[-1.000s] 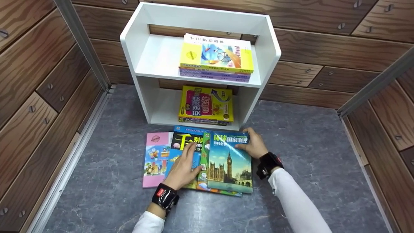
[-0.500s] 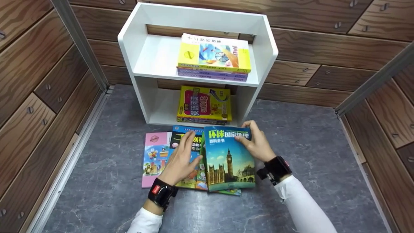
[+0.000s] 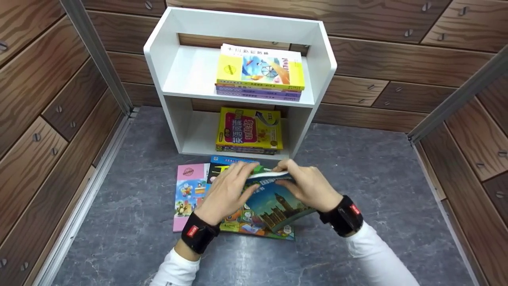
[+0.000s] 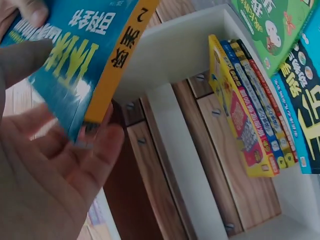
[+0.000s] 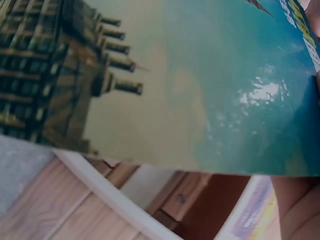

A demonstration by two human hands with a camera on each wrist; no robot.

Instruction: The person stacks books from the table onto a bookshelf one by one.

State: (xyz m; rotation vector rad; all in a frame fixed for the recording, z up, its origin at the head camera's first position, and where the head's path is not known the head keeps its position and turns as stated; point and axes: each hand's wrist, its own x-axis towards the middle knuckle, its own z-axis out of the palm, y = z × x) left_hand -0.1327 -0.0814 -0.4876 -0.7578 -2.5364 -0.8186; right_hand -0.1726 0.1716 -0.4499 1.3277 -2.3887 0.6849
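Note:
A blue softcover book (image 3: 278, 202) with a clock tower on its cover is tilted up above other books. My right hand (image 3: 311, 186) grips its top edge, thumb over the cover. At the upper left corner, my left hand (image 3: 226, 194) has its thumb across the front and its fingers behind. The orange spine (image 4: 116, 62) shows in the left wrist view, while the cover (image 5: 200, 90) fills much of the right wrist view. Below lie a green-edged picture book (image 3: 252, 228), a blue and black book (image 3: 228, 160) and a pink book (image 3: 183, 225), overlapping on the floor.
A white two-tier shelf (image 3: 168, 99) stands just beyond the floor books. Its upper tier holds a stack topped by a yellow and white book (image 3: 260, 69); the lower holds a stack topped by a yellow book (image 3: 249, 129). Wood-patterned panels (image 3: 393, 59) surround the floor.
The clock-tower book has been lifted from the picture book beneath and tilted, its top edge now facing up. My left hand has come from the neighbouring books onto its corner.

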